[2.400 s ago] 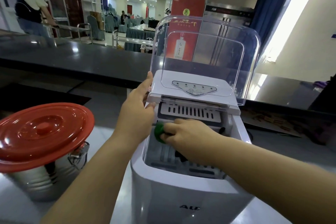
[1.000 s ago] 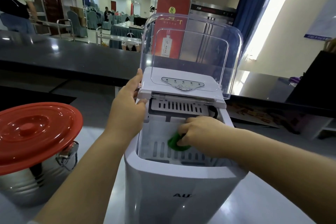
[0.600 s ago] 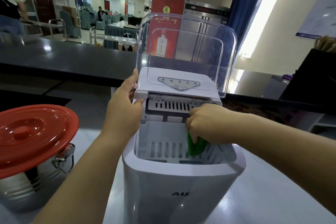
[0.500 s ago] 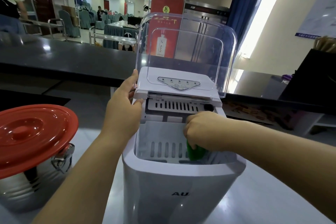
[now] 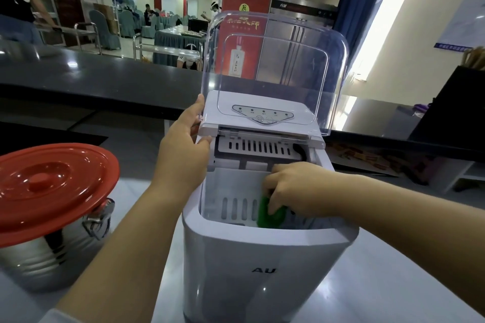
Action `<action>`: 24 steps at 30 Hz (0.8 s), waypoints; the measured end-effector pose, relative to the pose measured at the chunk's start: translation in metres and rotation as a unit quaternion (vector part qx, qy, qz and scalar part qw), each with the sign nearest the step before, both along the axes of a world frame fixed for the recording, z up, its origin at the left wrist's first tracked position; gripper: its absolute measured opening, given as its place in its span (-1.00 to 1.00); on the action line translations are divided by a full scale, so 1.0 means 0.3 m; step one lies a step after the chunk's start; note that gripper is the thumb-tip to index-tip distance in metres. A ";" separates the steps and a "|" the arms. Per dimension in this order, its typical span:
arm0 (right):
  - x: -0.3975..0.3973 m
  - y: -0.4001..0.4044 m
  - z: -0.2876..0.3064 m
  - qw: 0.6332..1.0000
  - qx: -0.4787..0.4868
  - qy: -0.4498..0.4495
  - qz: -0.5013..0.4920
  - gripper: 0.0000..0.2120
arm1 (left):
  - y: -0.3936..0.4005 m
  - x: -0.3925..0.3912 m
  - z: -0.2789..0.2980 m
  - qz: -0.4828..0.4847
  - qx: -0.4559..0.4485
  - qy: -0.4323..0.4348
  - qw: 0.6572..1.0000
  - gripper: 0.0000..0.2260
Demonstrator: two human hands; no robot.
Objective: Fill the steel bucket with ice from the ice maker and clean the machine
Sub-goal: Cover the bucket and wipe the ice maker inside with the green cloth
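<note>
A white ice maker (image 5: 265,262) stands in front of me on a pale counter, its clear lid (image 5: 275,60) tipped up and back. My left hand (image 5: 183,155) grips the left edge of the machine's top panel, thumb on the corner. My right hand (image 5: 296,189) reaches down into the slotted white basket (image 5: 236,208) and pinches a green scouring pad (image 5: 267,214) against the basket's floor. No ice shows in the basket. At the left stands the steel bucket (image 5: 49,252), closed by a red lid (image 5: 49,186).
A dark raised bar counter (image 5: 91,78) runs behind the machine. At the right is a black box (image 5: 456,105) and a low shelf. Beyond the counter lies a dining hall with covered chairs, and a person stands at the far left.
My right hand has moved the green pad across the basket, from the left side to the right side, then a little back toward the middle. My left hand has stayed on the panel's edge.
</note>
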State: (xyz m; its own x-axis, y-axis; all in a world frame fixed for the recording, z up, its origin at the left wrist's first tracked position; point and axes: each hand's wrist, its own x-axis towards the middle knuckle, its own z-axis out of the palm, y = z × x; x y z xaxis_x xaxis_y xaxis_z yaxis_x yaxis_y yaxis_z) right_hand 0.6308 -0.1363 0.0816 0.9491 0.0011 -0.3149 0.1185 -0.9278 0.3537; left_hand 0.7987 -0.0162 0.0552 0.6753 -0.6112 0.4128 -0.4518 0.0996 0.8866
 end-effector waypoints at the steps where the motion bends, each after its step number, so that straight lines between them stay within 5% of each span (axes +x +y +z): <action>1: 0.002 0.003 0.000 1.000 -0.005 0.008 0.003 -0.68 | 0.000 -0.001 0.001 -0.001 0.000 0.000 1.000 -0.42; 11: 0.123 0.026 -0.065 0.995 -0.034 -0.012 0.091 -0.77 | -0.002 0.000 0.002 0.004 -0.002 0.007 1.000 -0.42; 18: 0.139 0.050 -0.042 0.979 0.051 -0.152 0.128 -0.67 | -0.006 0.002 0.000 0.017 0.008 -0.005 1.000 -0.43; 24: 0.162 0.064 -0.082 0.990 0.006 -0.055 0.131 -0.67 | -0.003 0.001 -0.002 0.020 0.015 -0.019 1.000 -0.44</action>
